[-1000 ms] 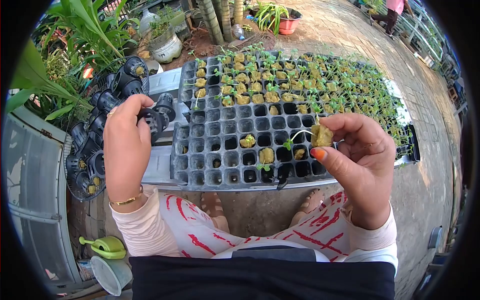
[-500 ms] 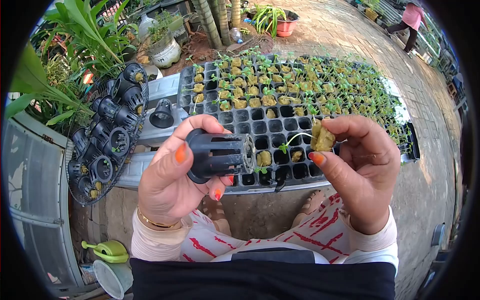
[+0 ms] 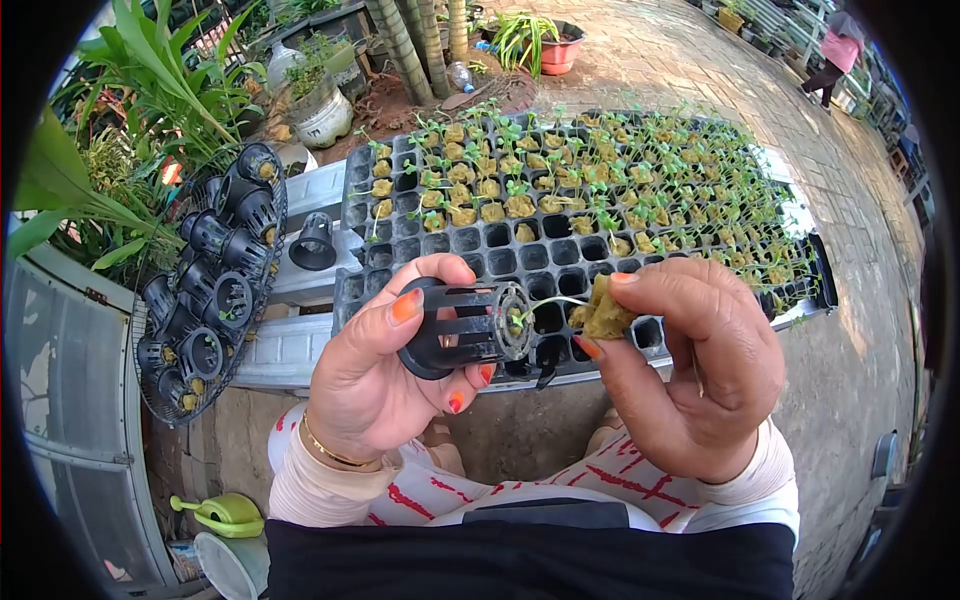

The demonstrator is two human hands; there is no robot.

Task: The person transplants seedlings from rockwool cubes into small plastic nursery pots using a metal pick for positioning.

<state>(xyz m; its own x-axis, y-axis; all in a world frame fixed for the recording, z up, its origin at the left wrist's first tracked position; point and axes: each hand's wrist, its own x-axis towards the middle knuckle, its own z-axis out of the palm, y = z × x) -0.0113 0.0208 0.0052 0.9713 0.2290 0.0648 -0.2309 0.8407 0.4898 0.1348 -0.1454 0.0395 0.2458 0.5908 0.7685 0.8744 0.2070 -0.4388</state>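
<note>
My left hand (image 3: 375, 385) grips a black slotted net pot (image 3: 465, 325) lying sideways, its bottom facing right. In my right hand (image 3: 700, 350), a yellowish rockwool plug (image 3: 603, 312) is pinched between thumb and finger. A thin pale stem runs left from the plug, and its small green leaves (image 3: 517, 318) are at the opening in the pot's bottom. Beneath both hands is a black seedling tray (image 3: 400, 255) holding many plugs with sprouts; several cells nearer me hold no plug. A single net pot (image 3: 314, 243) stands on the bench left of the tray.
A black wire basket (image 3: 262, 310) full of net pots sits at the left on a metal bench (image 3: 285, 350). A green watering can (image 3: 225, 513) and a pale bucket (image 3: 232, 562) are low left. Potted plants stand behind. A person in pink (image 3: 840, 50) is far right.
My right hand has moved left with the rockwool plug, bringing the seedling's leaves to the net pot's bottom opening. My left hand and the pot have shifted slightly right.
</note>
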